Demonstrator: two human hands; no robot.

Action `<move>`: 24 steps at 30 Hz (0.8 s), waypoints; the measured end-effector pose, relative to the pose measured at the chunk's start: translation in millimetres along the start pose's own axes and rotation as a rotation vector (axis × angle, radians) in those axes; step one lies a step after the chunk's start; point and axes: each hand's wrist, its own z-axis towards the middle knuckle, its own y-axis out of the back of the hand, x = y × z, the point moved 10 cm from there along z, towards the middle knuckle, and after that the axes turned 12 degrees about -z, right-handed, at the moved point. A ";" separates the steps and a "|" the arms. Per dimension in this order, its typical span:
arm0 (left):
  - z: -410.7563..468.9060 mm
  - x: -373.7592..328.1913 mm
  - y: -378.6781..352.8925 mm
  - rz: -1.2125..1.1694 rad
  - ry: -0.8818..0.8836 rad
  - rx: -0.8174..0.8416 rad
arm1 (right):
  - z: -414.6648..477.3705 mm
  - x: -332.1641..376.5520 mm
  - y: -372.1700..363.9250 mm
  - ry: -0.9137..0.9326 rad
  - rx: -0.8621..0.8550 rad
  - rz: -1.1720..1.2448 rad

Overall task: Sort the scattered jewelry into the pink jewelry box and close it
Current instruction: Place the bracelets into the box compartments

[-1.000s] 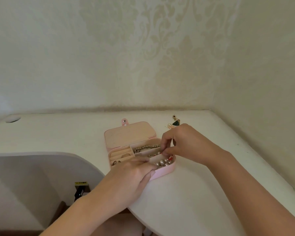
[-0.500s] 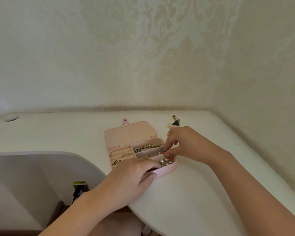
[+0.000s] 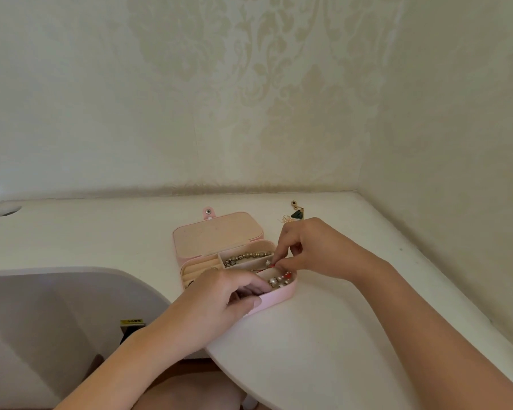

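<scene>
The pink jewelry box (image 3: 279, 297) sits open near the middle of the white desk (image 3: 338, 335), its lid (image 3: 216, 235) lying back behind it. I count 3 compartments: a beaded bracelet (image 3: 248, 256) in the rear one, pearls and red beads (image 3: 279, 280) in the front-right one, ring slots (image 3: 196, 269) on the left. The left hand (image 3: 219, 297) grips the box's front wall, fingers curled over the rim. The right hand (image 3: 311, 250) pinches a small red-tipped piece (image 3: 271, 264) above the right compartments. A green earring (image 3: 296, 213) lies on the desk just behind that hand.
</scene>
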 end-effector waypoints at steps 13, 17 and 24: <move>4.2 0.1 -5.9 0.184 -0.103 0.012 | -14.3 8.1 -28.7 -0.014 0.375 0.076; 4.2 -0.5 -1.2 0.129 -0.094 0.010 | -18.2 8.7 -31.0 0.005 0.444 0.088; 38.4 44.0 101.8 0.076 0.155 -0.429 | -4.2 -18.5 5.6 -0.132 0.072 0.201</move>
